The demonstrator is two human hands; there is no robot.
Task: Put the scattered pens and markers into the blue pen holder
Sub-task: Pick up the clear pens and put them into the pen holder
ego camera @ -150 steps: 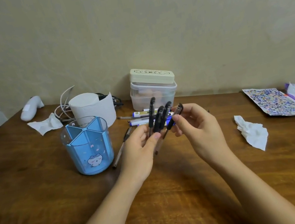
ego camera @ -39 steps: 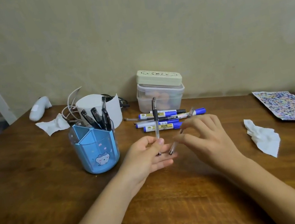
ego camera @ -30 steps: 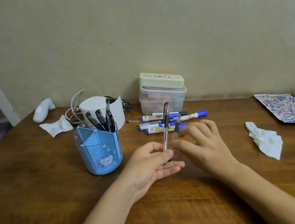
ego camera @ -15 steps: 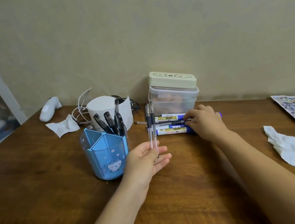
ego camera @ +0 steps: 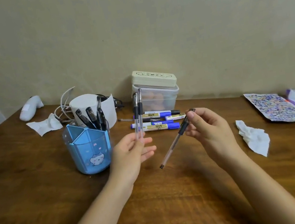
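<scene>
The blue pen holder [ego camera: 88,151] stands on the wooden table, left of centre, with three black pens [ego camera: 93,117] upright in a back compartment. My left hand [ego camera: 132,153] grips two clear black-capped pens [ego camera: 138,113] by their lower ends, held upright just right of the holder. My right hand [ego camera: 206,127] holds another clear pen [ego camera: 175,142] near its black grip, slanted down to the left above the table. Several blue and white markers [ego camera: 156,124] and a thin pen [ego camera: 124,119] lie behind my hands.
A lidded plastic box [ego camera: 156,92] sits against the wall behind the markers. A white cup with cables [ego camera: 90,103] stands behind the holder. Crumpled tissues [ego camera: 254,137] [ego camera: 45,125] lie on both sides. A patterned sheet [ego camera: 275,108] is at far right, a white device [ego camera: 30,108] at far left.
My right hand came back from the pile of markers with a clear pen in it. My left hand has kept its two pens upright.
</scene>
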